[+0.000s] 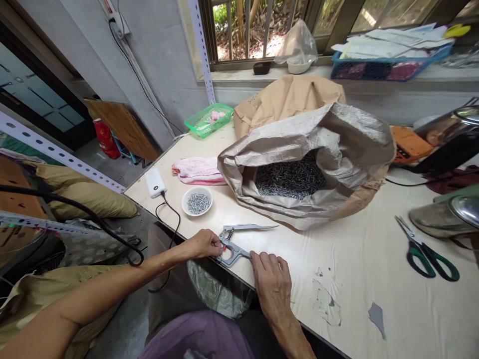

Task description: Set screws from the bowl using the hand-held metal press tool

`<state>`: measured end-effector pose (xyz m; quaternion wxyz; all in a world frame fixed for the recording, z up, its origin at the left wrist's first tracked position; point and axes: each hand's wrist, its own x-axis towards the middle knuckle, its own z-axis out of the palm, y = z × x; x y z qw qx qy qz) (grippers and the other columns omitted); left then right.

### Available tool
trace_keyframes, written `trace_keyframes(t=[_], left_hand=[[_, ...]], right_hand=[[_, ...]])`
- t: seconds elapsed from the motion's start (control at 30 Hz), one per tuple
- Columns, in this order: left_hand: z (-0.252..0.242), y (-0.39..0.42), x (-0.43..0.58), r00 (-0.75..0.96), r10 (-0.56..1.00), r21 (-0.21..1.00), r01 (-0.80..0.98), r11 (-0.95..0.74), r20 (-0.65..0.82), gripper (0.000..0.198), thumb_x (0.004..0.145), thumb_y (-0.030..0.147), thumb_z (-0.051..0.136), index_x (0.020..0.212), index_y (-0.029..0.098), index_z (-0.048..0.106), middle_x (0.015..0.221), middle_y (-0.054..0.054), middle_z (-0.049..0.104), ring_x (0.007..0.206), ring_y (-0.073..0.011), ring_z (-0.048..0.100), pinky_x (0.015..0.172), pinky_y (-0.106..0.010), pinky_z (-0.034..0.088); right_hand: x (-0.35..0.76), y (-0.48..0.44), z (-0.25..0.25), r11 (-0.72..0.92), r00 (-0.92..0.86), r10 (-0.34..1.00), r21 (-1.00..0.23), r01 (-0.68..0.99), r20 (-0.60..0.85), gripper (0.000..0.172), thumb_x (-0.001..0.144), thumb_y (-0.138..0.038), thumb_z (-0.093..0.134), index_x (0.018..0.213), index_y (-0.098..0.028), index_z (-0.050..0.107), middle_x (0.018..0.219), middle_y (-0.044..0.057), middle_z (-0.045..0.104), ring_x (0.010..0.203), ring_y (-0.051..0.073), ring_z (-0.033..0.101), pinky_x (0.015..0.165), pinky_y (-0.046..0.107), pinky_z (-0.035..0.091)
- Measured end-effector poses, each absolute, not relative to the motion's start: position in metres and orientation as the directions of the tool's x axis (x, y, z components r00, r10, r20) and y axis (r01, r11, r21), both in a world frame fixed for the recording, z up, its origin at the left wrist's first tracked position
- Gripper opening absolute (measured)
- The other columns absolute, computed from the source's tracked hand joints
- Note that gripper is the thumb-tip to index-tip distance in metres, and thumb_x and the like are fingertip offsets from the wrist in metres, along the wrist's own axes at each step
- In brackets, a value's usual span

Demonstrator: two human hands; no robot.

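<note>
Grey metal spring-handled pliers (235, 253) sit at the pale wooden bench's (299, 262) front edge, the right hand's (275, 281) grip pinching one handle. The left hand (204, 243) touches their head; whether its grip pinches anything, I cannot tell. Beyond sits a round white bowl (197, 214).

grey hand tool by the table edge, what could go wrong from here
Pinching: the left hand has its grip right at the head of the grey hand tool, so closing the handles might catch it.

Slipping: the tool lies close to the near edge of the table and could drop off.

Snagging: the black cable passes beside the white bowl; a tug might drag the white device or spill the small metal pieces.
</note>
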<state>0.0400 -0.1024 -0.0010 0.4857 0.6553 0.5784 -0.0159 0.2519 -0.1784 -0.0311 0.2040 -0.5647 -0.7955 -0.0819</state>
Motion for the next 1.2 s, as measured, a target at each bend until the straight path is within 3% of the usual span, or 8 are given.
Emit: trace_keyframes(t=[0.37, 0.53, 0.63, 0.7, 0.77, 0.9, 1.03, 1.2], left_hand=[[-0.011, -0.108, 0.046, 0.299, 0.746, 0.636, 0.743, 0.209, -0.595, 0.023, 0.061, 0.028, 0.057, 0.066, 0.009, 0.068, 0.054, 0.004, 0.050, 0.055, -0.0091, 0.040, 0.051, -0.020, 0.027], [-0.006, -0.106, 0.047, 0.267, 0.757, 0.617, 0.756, 0.219, -0.596, 0.024, 0.061, 0.028, 0.057, 0.069, 0.009, 0.069, 0.056, 0.002, 0.054, 0.057, -0.0103, 0.044, 0.052, -0.019, 0.030], [0.002, -0.105, 0.050, 0.264, 0.746, 0.606, 0.762, 0.227, -0.612, 0.022, 0.061, 0.026, 0.057, 0.068, 0.010, 0.069, 0.057, 0.002, 0.055, 0.057, -0.0102, 0.044, 0.052, -0.019, 0.030], [0.006, -0.104, 0.051, 0.263, 0.740, 0.601, 0.765, 0.231, -0.620, 0.020, 0.060, 0.024, 0.056, 0.067, 0.010, 0.069, 0.055, 0.003, 0.054, 0.056, -0.0098, 0.044, 0.051, -0.019, 0.030], [0.009, -0.104, 0.052, 0.258, 0.737, 0.596, 0.768, 0.236, -0.625, 0.018, 0.060, 0.022, 0.055, 0.065, 0.010, 0.069, 0.053, 0.003, 0.053, 0.054, -0.0095, 0.043, 0.051, -0.020, 0.029], [0.010, -0.103, 0.052, 0.260, 0.730, 0.593, 0.768, 0.241, -0.632, 0.017, 0.059, 0.022, 0.056, 0.063, 0.010, 0.068, 0.052, 0.003, 0.053, 0.054, -0.0097, 0.043, 0.051, -0.019, 0.029], [0.010, -0.103, 0.052, 0.254, 0.734, 0.592, 0.769, 0.242, -0.630, 0.017, 0.060, 0.023, 0.059, 0.064, 0.010, 0.068, 0.056, 0.002, 0.056, 0.056, -0.0102, 0.045, 0.051, -0.020, 0.030], [0.009, -0.100, 0.052, 0.233, 0.730, 0.565, 0.788, 0.246, -0.643, 0.014, 0.063, 0.022, 0.060, 0.064, 0.011, 0.067, 0.054, 0.004, 0.054, 0.056, -0.0104, 0.046, 0.053, -0.020, 0.031]], right_hand=[[0.255, -0.179, -0.039, 0.341, -0.264, 0.848, -0.092, 0.936, 0.459, 0.022, 0.086, -0.010, 0.044, 0.098, -0.019, 0.061, 0.070, 0.001, 0.054, 0.075, 0.016, 0.046, 0.080, 0.033, 0.033], [0.263, -0.176, -0.027, 0.337, -0.266, 0.902, -0.169, 0.926, 0.340, 0.022, 0.088, -0.023, 0.047, 0.106, -0.023, 0.060, 0.082, 0.003, 0.061, 0.079, 0.017, 0.051, 0.082, 0.034, 0.034], [0.274, -0.167, -0.021, 0.402, -0.348, 0.900, -0.189, 0.896, 0.262, 0.045, 0.086, -0.040, 0.050, 0.128, -0.023, 0.047, 0.118, 0.011, 0.058, 0.105, 0.023, 0.051, 0.089, 0.039, 0.036], [0.282, -0.156, -0.021, 0.425, -0.390, 0.897, -0.171, 0.889, 0.207, 0.068, 0.080, -0.052, 0.052, 0.138, -0.020, 0.035, 0.138, 0.015, 0.043, 0.124, 0.030, 0.039, 0.095, 0.045, 0.034], [0.288, -0.143, -0.023, 0.433, -0.419, 0.901, -0.157, 0.888, 0.113, 0.083, 0.074, -0.058, 0.055, 0.142, -0.019, 0.029, 0.145, 0.016, 0.035, 0.132, 0.033, 0.029, 0.099, 0.050, 0.030], [0.296, -0.122, -0.026, 0.441, -0.451, 0.892, -0.146, 0.886, -0.042, 0.090, 0.066, -0.057, 0.062, 0.141, -0.017, 0.031, 0.140, 0.017, 0.041, 0.131, 0.034, 0.032, 0.100, 0.051, 0.030], [0.297, -0.114, -0.019, 0.452, -0.458, 0.889, -0.125, 0.883, -0.025, 0.090, 0.061, -0.053, 0.068, 0.137, -0.016, 0.037, 0.133, 0.017, 0.048, 0.121, 0.032, 0.042, 0.090, 0.044, 0.038], [0.292, -0.112, -0.007, 0.489, -0.489, 0.872, -0.086, 0.868, 0.026, 0.068, 0.060, -0.046, 0.074, 0.118, -0.017, 0.052, 0.107, 0.010, 0.059, 0.097, 0.024, 0.050, 0.078, 0.036, 0.037]])
